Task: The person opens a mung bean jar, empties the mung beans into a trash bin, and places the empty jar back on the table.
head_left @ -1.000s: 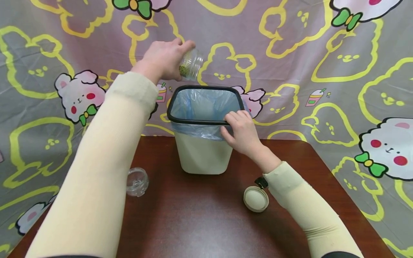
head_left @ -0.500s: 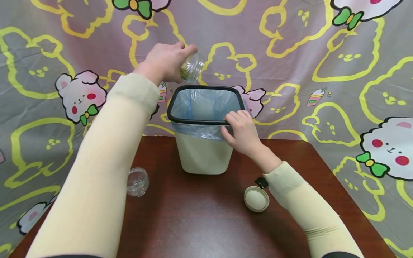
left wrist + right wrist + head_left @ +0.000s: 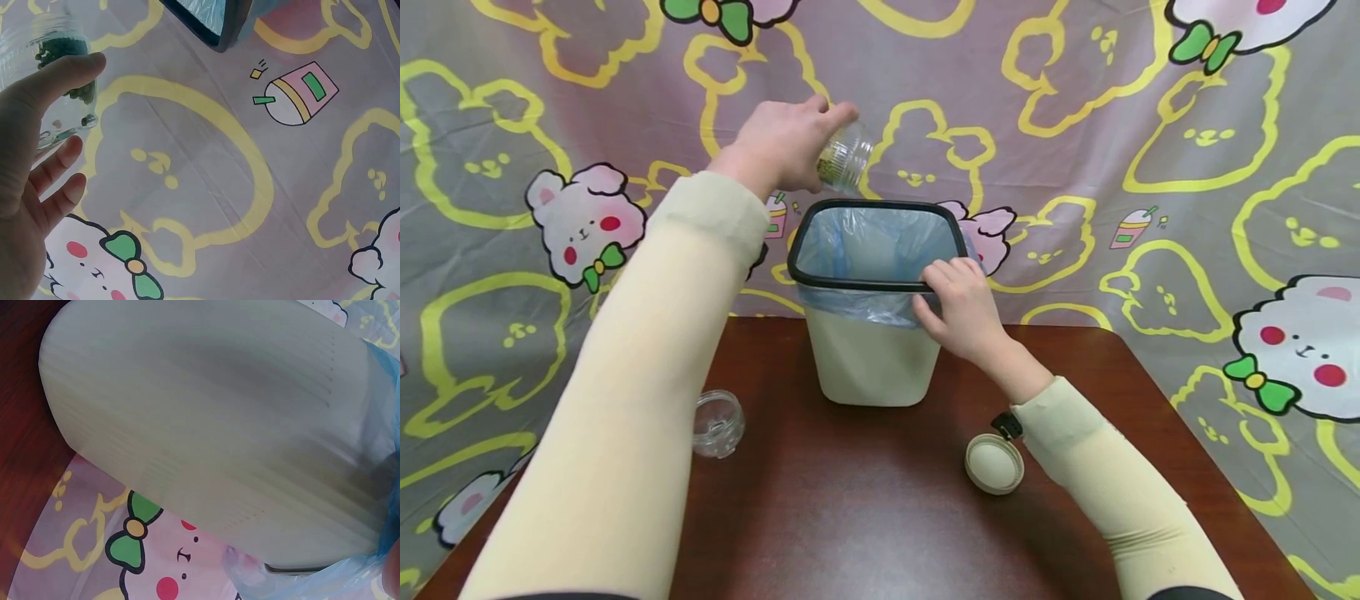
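My left hand (image 3: 786, 143) grips a clear ribbed glass jar (image 3: 846, 158), tilted on its side with its mouth toward the right, above the back left of the trash can (image 3: 872, 358). Small green beans (image 3: 65, 49) lie inside the jar in the left wrist view. The can is pale, with a black rim (image 3: 857, 284) and a blue plastic bag (image 3: 880, 304) folded over its edge. My right hand (image 3: 962, 304) holds the rim at the front right corner, fingers over the top and thumb outside. In the right wrist view the can's side (image 3: 187, 406) fills most of the picture.
A round lid (image 3: 994, 464) lies on the brown table (image 3: 865, 508) near my right sleeve. At the left, beside my left sleeve, stands a small clear container (image 3: 718, 423). A patterned cloth (image 3: 1067, 100) hangs close behind the can.
My left hand with the tilted jar has dropped slightly toward the can over the last second. My right hand stays on the rim, and the can has not moved.
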Demonstrator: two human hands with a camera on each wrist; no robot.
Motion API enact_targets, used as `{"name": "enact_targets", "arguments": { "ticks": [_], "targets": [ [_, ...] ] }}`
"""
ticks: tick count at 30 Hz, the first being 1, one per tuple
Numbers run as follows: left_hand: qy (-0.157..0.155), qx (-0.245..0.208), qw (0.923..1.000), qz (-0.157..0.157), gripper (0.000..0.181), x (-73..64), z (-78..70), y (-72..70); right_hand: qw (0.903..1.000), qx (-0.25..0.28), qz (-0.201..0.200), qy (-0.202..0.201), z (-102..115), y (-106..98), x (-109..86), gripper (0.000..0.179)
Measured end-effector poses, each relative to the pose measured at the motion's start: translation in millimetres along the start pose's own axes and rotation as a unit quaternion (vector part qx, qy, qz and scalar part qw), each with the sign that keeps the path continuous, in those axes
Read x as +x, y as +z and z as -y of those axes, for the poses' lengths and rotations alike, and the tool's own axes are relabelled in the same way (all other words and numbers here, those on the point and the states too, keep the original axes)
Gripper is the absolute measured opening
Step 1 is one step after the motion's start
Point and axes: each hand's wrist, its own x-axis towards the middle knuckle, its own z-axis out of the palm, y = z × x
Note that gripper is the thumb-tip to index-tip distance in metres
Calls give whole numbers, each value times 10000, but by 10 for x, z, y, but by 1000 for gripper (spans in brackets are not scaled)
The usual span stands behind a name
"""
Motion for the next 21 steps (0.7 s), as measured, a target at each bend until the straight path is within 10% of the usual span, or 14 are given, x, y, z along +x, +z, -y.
{"name": "enact_targets", "arguments": {
  "ticks": [21],
  "targets": [
    [-31,99,9999,111,90,-19,6,-3,10000,35,-11,27,7,-15,4,19]
  ]
}}
